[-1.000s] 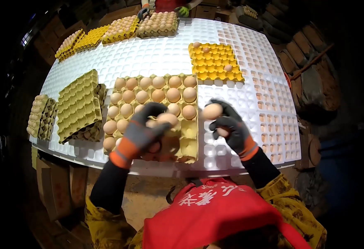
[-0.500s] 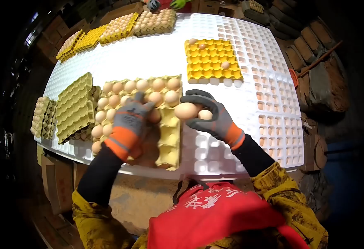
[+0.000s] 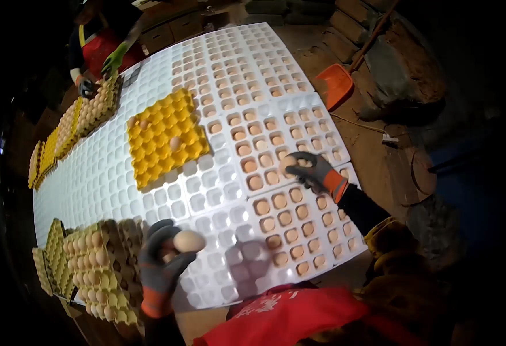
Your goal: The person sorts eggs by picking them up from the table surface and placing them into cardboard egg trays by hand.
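Observation:
My left hand (image 3: 162, 262), in a grey and orange glove, is closed around eggs. A pale egg (image 3: 189, 241) shows at its fingertips, and another is partly hidden against the palm. It hovers over the white trays (image 3: 204, 228), beside a stack of pulp egg trays (image 3: 100, 268) holding eggs. My right hand (image 3: 315, 173), gloved alike, is curled round an egg (image 3: 289, 162) above white-tray cells, many with eggs in them. Whether it holds more eggs is hidden by the fingers. Left of this hand, a yellow egg tray (image 3: 163, 135) with a few eggs lies on the white trays.
Across the table, another person's gloved hands (image 3: 100, 75) are at egg trays (image 3: 98, 109) along the far left edge. An orange dustpan (image 3: 335, 86) is beyond the right edge, with sacks (image 3: 406, 75) behind. A tilted pulp tray (image 3: 60, 254) is at near left.
My view has swung right. The left hand has come away from the pulp tray with eggs in it. The right hand has moved over the filled cells, still holding eggs.

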Demonstrator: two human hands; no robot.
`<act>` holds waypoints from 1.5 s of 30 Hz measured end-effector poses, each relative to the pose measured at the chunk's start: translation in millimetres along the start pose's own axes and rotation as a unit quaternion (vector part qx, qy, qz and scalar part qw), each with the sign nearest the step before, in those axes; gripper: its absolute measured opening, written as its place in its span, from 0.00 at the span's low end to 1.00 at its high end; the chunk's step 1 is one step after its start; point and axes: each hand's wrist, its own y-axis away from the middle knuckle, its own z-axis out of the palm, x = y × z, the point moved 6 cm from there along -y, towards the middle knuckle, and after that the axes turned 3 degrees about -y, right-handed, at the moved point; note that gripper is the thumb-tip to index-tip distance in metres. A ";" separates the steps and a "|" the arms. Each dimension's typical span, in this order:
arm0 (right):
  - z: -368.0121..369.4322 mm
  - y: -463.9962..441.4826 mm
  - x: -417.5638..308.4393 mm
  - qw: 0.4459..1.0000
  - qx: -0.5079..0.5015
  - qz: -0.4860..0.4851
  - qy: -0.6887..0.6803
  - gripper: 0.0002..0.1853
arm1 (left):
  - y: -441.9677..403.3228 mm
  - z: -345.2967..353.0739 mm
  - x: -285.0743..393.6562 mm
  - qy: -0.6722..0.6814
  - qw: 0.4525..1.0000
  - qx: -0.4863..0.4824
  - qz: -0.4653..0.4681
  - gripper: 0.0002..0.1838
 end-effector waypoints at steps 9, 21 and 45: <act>-102.0 -166.4 -71.5 0.844 0.233 -0.245 0.416 0.26 | -263.1 213.9 23.5 -0.202 0.957 0.020 0.206 0.22; -184.2 -217.4 -29.6 0.977 0.165 -0.104 -0.081 0.14 | -370.3 343.8 8.6 -0.440 0.878 -0.038 0.185 0.21; 28.6 -155.0 -14.5 0.967 -0.054 -0.218 -0.124 0.21 | -271.6 179.9 -74.0 -0.390 0.860 0.171 0.281 0.21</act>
